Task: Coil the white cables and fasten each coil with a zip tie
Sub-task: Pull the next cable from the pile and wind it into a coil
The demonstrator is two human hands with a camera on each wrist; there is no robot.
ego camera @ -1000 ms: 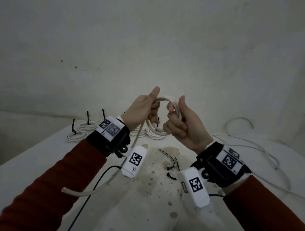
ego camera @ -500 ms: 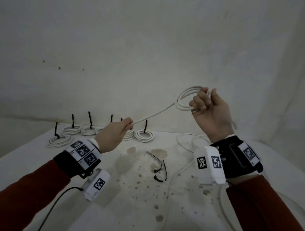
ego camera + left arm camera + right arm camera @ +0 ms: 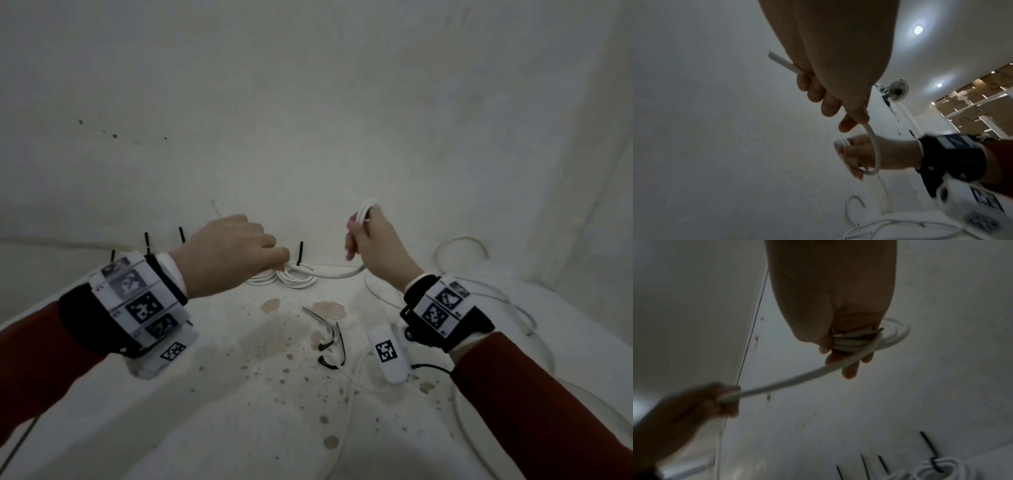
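Observation:
My right hand (image 3: 364,236) grips a small coil of white cable (image 3: 365,209) held above the table; the stacked turns of the coil (image 3: 869,339) show under its curled fingers. A short stretch of the same cable (image 3: 334,274) runs left to my left hand (image 3: 253,253), which grips it near its free end (image 3: 781,62). In the left wrist view the cable (image 3: 875,146) bends from my left fingers (image 3: 854,119) toward the right hand (image 3: 869,154). Two loose black zip ties (image 3: 329,334) lie on the stained white table (image 3: 239,394) in front of me.
Several finished coils with black zip ties (image 3: 298,274) stand in a row along the back wall. Loose white cables (image 3: 479,294) sprawl over the right side of the table. A thin black wire (image 3: 20,442) runs off the left wrist unit.
The right hand has come down from high up to near the left hand's height. The left hand has slid along the cable toward its end, leaving a shorter span between the hands.

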